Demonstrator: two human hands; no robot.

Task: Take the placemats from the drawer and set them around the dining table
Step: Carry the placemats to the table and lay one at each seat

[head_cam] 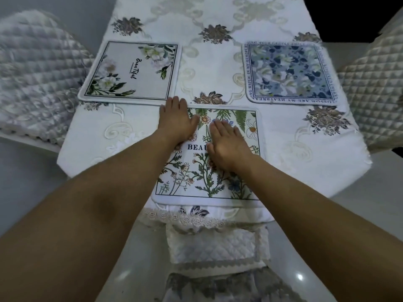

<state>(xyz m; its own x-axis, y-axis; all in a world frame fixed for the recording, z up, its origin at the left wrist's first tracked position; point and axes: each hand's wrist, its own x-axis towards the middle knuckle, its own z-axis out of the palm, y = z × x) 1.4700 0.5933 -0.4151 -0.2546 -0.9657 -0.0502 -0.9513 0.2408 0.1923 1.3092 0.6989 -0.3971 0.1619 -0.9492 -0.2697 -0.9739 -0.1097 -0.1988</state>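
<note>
Three placemats lie on the dining table [218,68], which is covered by a white embroidered cloth. A green-leaf wildflower placemat [192,177] lies at the near edge. My left hand [176,120] rests flat on its far left corner. My right hand [226,144] lies flat on its middle, fingers spread, covering part of the printed word. A white placemat with pale flowers [135,73] sits at the far left. A blue floral placemat [290,73] sits at the far right. Neither hand grips anything. No drawer is in view.
A quilted chair cushion [37,79] stands at the left of the table and another [375,90] at the right. A third quilted chair seat [213,245] sits tucked under the near edge below the lace trim. Pale shiny floor surrounds the table.
</note>
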